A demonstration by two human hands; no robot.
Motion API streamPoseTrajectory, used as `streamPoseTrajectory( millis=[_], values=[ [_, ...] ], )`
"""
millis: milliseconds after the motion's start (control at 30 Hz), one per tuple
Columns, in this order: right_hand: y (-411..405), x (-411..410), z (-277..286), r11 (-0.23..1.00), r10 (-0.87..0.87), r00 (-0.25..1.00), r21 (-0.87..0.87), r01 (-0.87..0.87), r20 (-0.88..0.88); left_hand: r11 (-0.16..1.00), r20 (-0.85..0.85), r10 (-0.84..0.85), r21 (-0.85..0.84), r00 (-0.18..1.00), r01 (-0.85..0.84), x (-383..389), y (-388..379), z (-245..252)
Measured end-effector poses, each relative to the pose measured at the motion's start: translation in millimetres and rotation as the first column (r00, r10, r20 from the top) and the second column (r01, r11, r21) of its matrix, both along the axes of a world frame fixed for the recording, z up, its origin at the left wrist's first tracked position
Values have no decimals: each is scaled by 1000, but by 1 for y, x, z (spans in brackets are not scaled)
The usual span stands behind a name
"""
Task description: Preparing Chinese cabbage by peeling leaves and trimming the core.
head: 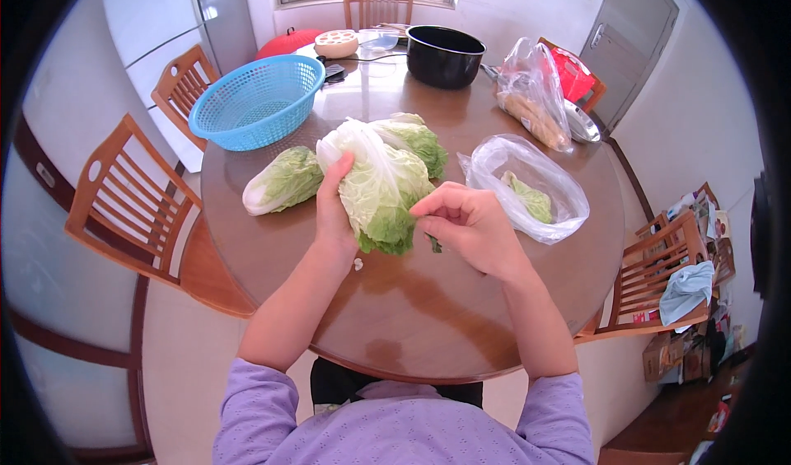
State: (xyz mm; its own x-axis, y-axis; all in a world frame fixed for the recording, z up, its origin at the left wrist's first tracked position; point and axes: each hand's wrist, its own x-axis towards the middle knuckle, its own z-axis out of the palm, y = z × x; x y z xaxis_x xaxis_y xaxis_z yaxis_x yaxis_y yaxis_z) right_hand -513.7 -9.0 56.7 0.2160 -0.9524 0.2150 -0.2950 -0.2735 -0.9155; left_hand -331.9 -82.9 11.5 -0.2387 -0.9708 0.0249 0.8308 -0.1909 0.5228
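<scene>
My left hand (337, 208) grips a napa cabbage (377, 181) by its side, thumb on the pale stem part, and holds it above the table. At the cabbage's green leafy edge, my right hand (473, 224) pinches a small torn piece of dark green leaf (435, 244) between thumb and fingers. A second napa cabbage (285, 181) lies on the table to the left. Behind the held one, another cabbage (417, 140) is partly hidden. To the right, a clear plastic bag (565, 202) stands open with a loose cabbage leaf (531, 200) inside.
A blue plastic colander basket (259, 110) sits at the table's left edge. Farther back stands a black inner pot (442, 57). A plastic bag of brownish root vegetables (534, 116) lies beside a metal plate (582, 122). Wooden chairs (133, 212) surround the round table (432, 317).
</scene>
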Motion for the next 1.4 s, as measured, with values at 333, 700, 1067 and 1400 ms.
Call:
streamPoseTrajectory(
  millis=[333,700,1067,1400],
  values=[
    [-12,-79,4,802,-511,853,-418,425,-112,998,-76,-67,1,995,68,16,-19,-12],
    [-32,-152,-28,761,-648,356,-552,341,-674,998,-113,-54,-42,992,50,22,-31,-18],
    [-47,-144,-28,722,-692,297,-634,277,-658,999,-81,-54,-5,995,54,16,-23,-12],
    [-18,-40,24,820,-269,898,-571,26,-347,998,-63,-58,30,996,60,18,-21,-11]
  ],
)
